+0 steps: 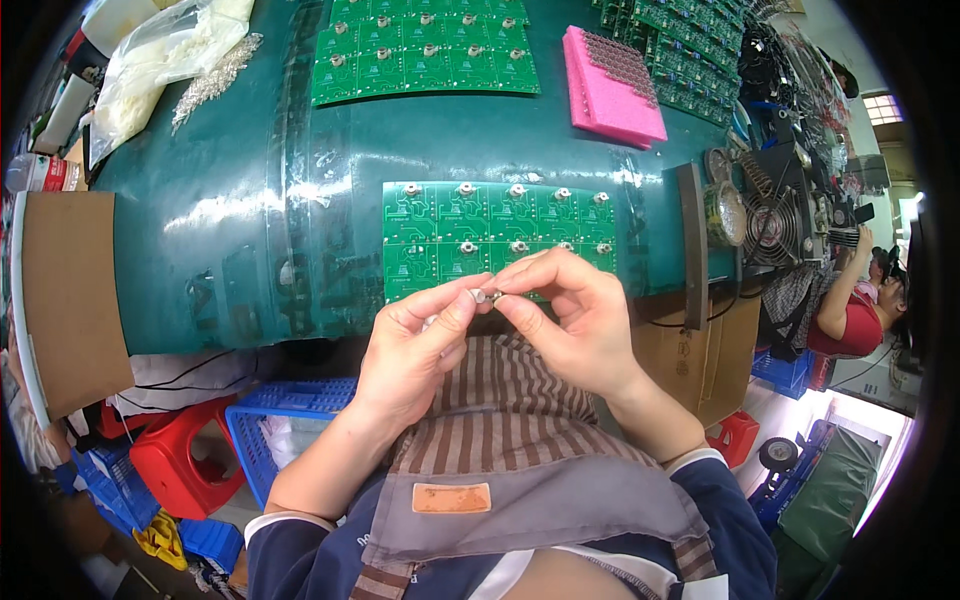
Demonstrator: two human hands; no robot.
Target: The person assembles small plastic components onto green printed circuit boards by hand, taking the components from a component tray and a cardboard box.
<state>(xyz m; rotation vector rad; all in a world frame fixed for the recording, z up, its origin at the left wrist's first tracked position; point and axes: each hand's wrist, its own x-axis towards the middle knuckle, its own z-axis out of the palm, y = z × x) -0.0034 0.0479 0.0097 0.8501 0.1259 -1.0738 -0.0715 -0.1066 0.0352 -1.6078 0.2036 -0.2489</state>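
While the left hand (408,345) pinches a small pale part (478,296), the right hand (580,318) pinches a tiny metal piece (498,297) just beside it, at the near edge of a green board (490,222); beyond lie stacked boards (425,68) and pink foam (612,108).

We have a small whitish piece (478,296) pinched in our left hand (412,350) and a tiny metal part (497,296) in our right hand (578,322), close together by the near edge of a flat green circuit board (440,222) bearing silvery knobs (517,190).
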